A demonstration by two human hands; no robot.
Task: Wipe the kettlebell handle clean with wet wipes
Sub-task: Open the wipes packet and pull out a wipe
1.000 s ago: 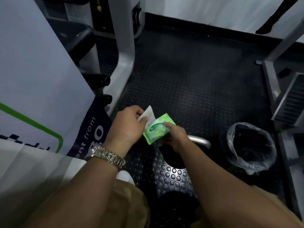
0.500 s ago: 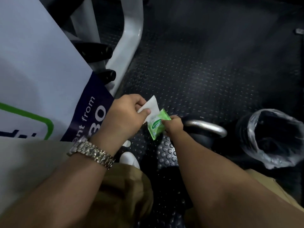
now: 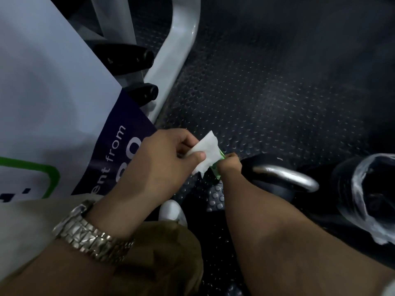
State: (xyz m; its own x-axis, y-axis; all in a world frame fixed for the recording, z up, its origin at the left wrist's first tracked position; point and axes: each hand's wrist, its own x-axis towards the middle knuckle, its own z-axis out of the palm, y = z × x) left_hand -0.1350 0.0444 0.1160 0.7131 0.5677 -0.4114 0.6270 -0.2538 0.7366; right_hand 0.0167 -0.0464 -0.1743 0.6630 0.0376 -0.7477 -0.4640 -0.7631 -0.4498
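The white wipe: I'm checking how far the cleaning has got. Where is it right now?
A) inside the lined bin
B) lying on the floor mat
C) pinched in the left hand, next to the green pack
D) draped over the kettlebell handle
C: the left hand pinches the white wipe between thumb and fingers, beside the green pack held by the right hand; the kettlebell handle is bare.

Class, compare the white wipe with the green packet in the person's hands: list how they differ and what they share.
The white sheet-like wet wipe is plain and mostly in view, while the green plastic wipe packet shows only as slivers behind it. The left hand pinches the wipe, and the right hand grips the packet. Both are hand-held and touch each other.
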